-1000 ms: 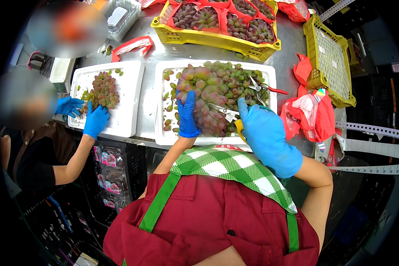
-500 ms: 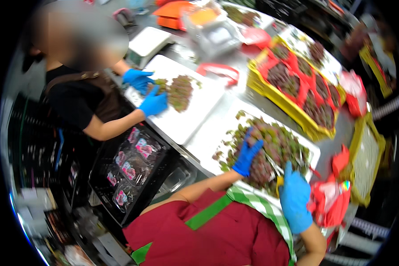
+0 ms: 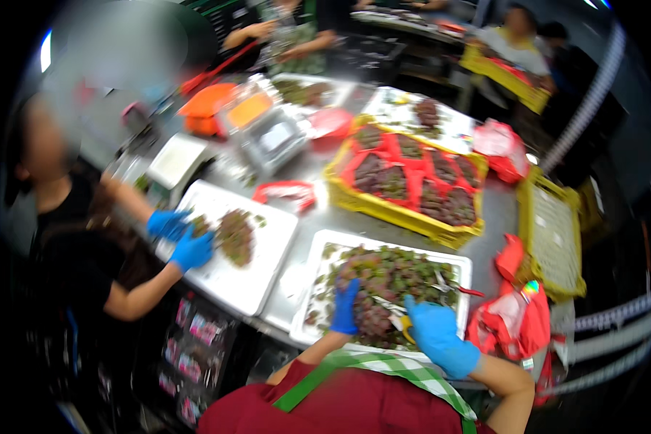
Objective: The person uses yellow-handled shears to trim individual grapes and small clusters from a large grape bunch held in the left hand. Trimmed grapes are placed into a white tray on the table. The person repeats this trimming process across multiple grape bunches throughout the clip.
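A heap of reddish-green leafy stems [image 3: 372, 271] fills much of a white tray [image 3: 466, 271] in front of me. My left hand [image 3: 346, 307], in a dark blue glove, lies against the heap's left side with its fingers stretched out. In a lighter blue glove, my right hand [image 3: 441, 338] is closed round yellow-handled scissors [image 3: 396, 315]; their blades point left over the leaves. Part of the grip is hidden by the glove. A second, red-handled pair of scissors [image 3: 452, 288] rests on the leaves near the tray's right edge.
A co-worker's blue-gloved hands [image 3: 188, 242] handle leaves on another white tray [image 3: 267, 253] to the left. Beyond my tray stands a yellow crate [image 3: 405, 226] of bundled leaves. Red plastic bags [image 3: 513, 325] and a second yellow crate [image 3: 568, 278] are at right.
The view has swung up and right, showing more people at the back. My left hand has shifted to the heap's left edge, its fingers less spread. The right hand still holds the scissors.
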